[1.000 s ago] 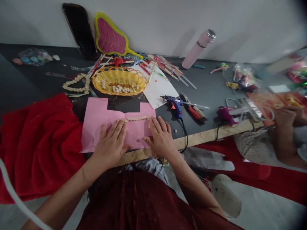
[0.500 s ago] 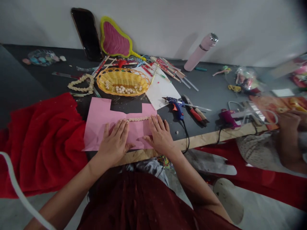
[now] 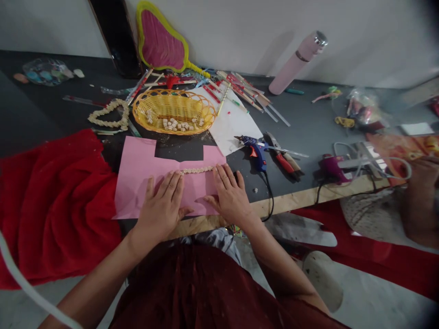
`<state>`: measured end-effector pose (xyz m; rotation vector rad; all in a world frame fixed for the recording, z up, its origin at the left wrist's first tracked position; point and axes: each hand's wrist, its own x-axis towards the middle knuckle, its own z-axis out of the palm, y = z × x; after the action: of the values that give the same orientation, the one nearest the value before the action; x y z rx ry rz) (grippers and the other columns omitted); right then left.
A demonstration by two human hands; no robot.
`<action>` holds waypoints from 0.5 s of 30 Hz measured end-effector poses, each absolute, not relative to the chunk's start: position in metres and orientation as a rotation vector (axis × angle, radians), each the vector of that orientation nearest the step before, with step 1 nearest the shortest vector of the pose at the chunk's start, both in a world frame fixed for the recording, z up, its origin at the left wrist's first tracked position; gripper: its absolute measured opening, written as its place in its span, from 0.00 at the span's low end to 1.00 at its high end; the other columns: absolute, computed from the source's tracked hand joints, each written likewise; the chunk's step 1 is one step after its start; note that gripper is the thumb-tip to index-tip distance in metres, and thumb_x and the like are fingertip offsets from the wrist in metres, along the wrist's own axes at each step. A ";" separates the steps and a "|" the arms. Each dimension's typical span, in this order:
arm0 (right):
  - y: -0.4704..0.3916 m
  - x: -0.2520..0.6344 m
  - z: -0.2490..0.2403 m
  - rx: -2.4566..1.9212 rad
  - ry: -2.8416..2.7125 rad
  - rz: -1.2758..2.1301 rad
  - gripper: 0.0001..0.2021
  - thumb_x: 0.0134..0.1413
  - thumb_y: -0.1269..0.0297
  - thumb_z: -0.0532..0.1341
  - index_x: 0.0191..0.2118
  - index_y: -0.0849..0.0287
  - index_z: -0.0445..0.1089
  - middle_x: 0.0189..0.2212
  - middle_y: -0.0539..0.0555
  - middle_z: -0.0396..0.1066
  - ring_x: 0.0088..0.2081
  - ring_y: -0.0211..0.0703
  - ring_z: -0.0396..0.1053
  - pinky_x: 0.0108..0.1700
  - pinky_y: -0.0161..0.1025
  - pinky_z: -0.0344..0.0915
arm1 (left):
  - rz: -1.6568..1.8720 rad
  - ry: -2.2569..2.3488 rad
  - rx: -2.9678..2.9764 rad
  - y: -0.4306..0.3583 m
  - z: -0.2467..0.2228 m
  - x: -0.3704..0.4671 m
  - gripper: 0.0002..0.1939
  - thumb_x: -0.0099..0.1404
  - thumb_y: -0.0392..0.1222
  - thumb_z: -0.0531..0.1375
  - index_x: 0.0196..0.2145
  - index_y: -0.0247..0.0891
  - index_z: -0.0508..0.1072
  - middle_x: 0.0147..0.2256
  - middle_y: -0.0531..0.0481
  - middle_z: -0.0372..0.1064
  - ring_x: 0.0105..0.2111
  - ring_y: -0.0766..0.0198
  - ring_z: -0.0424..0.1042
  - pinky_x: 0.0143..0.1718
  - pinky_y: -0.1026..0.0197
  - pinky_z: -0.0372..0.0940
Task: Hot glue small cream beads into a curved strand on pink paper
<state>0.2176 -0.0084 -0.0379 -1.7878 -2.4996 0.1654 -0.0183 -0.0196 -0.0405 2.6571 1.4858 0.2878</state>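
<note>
A pink sheet of paper point(image 3: 133, 160) with a notch cut in its far edge lies flat at the table's front edge. Across it runs a short strip of small beige pieces point(image 3: 198, 170). My left hand point(image 3: 163, 201) rests flat on the paper, fingertips touching the strip's left end. At the right end, my right hand point(image 3: 230, 192) lies with its fingers stretched out, their tips on the strip. Just beyond the paper stands a yellow wicker basket point(image 3: 174, 107) holding several beige pieces. A heart-shaped ring of similar pieces point(image 3: 109, 114) is left of the basket.
A blue glue gun point(image 3: 257, 151) and red-handled pliers point(image 3: 284, 160) lie to the right. Red cloth point(image 3: 58, 201) covers the left side. Behind are sticks point(image 3: 243, 91), a pink bottle point(image 3: 297, 64) and a phone point(image 3: 116, 36). A co-worker's hand point(image 3: 425, 171) is at far right.
The camera view has shifted and tilted slightly downward. Both hands keep their places on the pink paper and the strip.
</note>
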 end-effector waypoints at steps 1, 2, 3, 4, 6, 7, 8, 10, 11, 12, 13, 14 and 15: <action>-0.009 0.218 -0.038 -1.788 -2.492 0.167 0.41 0.68 0.39 0.50 0.74 0.66 0.50 0.73 0.68 0.50 0.74 0.64 0.44 0.70 0.68 0.45 | 0.288 1.486 2.654 -0.019 -0.040 -0.018 0.36 0.77 0.53 0.47 0.72 0.25 0.52 0.70 0.26 0.52 0.70 0.37 0.54 0.70 0.27 0.38; -0.009 0.218 -0.039 -1.787 -2.485 0.168 0.41 0.68 0.39 0.50 0.74 0.66 0.49 0.73 0.68 0.50 0.74 0.64 0.44 0.70 0.68 0.44 | 0.285 1.486 2.652 -0.019 -0.040 -0.018 0.35 0.77 0.53 0.47 0.72 0.25 0.52 0.70 0.26 0.52 0.70 0.38 0.54 0.70 0.27 0.38; -0.009 0.218 -0.040 -1.784 -2.479 0.172 0.41 0.68 0.39 0.50 0.74 0.66 0.48 0.73 0.68 0.50 0.74 0.64 0.44 0.71 0.67 0.44 | 0.283 1.484 2.653 -0.019 -0.039 -0.018 0.35 0.77 0.53 0.47 0.72 0.26 0.52 0.70 0.26 0.52 0.70 0.37 0.54 0.70 0.27 0.38; -0.009 0.219 -0.041 -1.780 -2.469 0.177 0.42 0.68 0.39 0.50 0.75 0.66 0.47 0.73 0.68 0.51 0.74 0.63 0.43 0.71 0.67 0.44 | 0.281 1.483 2.656 -0.018 -0.039 -0.018 0.35 0.77 0.53 0.48 0.72 0.25 0.53 0.70 0.26 0.52 0.70 0.37 0.54 0.69 0.26 0.38; -0.009 0.221 -0.044 -1.768 -2.448 0.197 0.43 0.68 0.39 0.51 0.75 0.67 0.45 0.72 0.69 0.51 0.75 0.63 0.43 0.71 0.66 0.44 | 0.278 1.483 2.660 -0.018 -0.039 -0.017 0.35 0.77 0.53 0.48 0.71 0.24 0.54 0.70 0.25 0.52 0.70 0.36 0.53 0.69 0.25 0.39; -0.009 0.223 -0.045 -1.761 -2.436 0.211 0.44 0.68 0.40 0.52 0.75 0.68 0.44 0.73 0.69 0.50 0.75 0.63 0.42 0.71 0.66 0.44 | 0.277 1.485 2.659 -0.017 -0.038 -0.017 0.35 0.77 0.53 0.48 0.71 0.24 0.55 0.70 0.25 0.52 0.70 0.36 0.53 0.69 0.24 0.39; -0.009 0.226 -0.045 -1.754 -2.422 0.227 0.44 0.68 0.40 0.52 0.75 0.69 0.43 0.73 0.69 0.50 0.75 0.62 0.42 0.71 0.65 0.45 | 0.283 1.487 2.657 -0.017 -0.038 -0.017 0.35 0.77 0.53 0.49 0.71 0.25 0.56 0.69 0.25 0.53 0.70 0.35 0.54 0.68 0.24 0.40; -0.010 0.232 -0.046 -1.746 -2.400 0.258 0.43 0.68 0.42 0.52 0.75 0.68 0.41 0.74 0.68 0.47 0.75 0.61 0.40 0.71 0.64 0.46 | 0.296 1.491 2.650 -0.017 -0.038 -0.017 0.35 0.76 0.54 0.50 0.71 0.26 0.57 0.69 0.25 0.54 0.70 0.34 0.54 0.68 0.23 0.40; -0.011 0.236 -0.046 -1.746 -2.391 0.271 0.42 0.69 0.44 0.52 0.76 0.67 0.41 0.74 0.67 0.46 0.76 0.61 0.39 0.71 0.64 0.46 | 0.305 1.493 2.646 -0.017 -0.037 -0.017 0.35 0.76 0.54 0.51 0.71 0.27 0.57 0.69 0.25 0.54 0.70 0.34 0.54 0.68 0.23 0.41; -0.013 0.240 -0.045 -1.751 -2.382 0.279 0.41 0.69 0.46 0.52 0.76 0.66 0.40 0.74 0.67 0.46 0.76 0.60 0.38 0.71 0.64 0.47 | 0.308 1.493 2.647 -0.016 -0.036 -0.016 0.36 0.75 0.54 0.51 0.71 0.27 0.57 0.69 0.25 0.54 0.70 0.34 0.54 0.68 0.23 0.41; -0.015 0.243 -0.045 -1.756 -2.373 0.281 0.39 0.70 0.48 0.52 0.76 0.65 0.40 0.74 0.66 0.46 0.76 0.59 0.38 0.71 0.64 0.48 | 0.305 1.492 2.652 -0.016 -0.036 -0.016 0.36 0.75 0.54 0.52 0.71 0.27 0.57 0.69 0.24 0.54 0.70 0.34 0.54 0.68 0.23 0.42; -0.017 0.247 -0.045 -1.763 -2.362 0.278 0.38 0.70 0.50 0.52 0.76 0.64 0.40 0.74 0.66 0.46 0.76 0.59 0.38 0.71 0.64 0.48 | 0.292 1.493 2.661 -0.016 -0.035 -0.016 0.36 0.75 0.54 0.52 0.71 0.27 0.56 0.69 0.24 0.54 0.70 0.34 0.54 0.67 0.23 0.43; -0.020 0.250 -0.045 -1.768 -2.352 0.271 0.37 0.70 0.53 0.52 0.76 0.63 0.41 0.74 0.66 0.47 0.76 0.58 0.39 0.71 0.63 0.49 | 0.272 1.497 2.673 -0.017 -0.034 -0.016 0.36 0.75 0.53 0.52 0.71 0.27 0.56 0.69 0.24 0.53 0.70 0.34 0.53 0.67 0.24 0.44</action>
<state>0.2498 -0.0201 -0.0451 -1.7681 -2.3515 0.2706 -0.0161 -0.0166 -0.0338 2.6732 1.4969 0.2721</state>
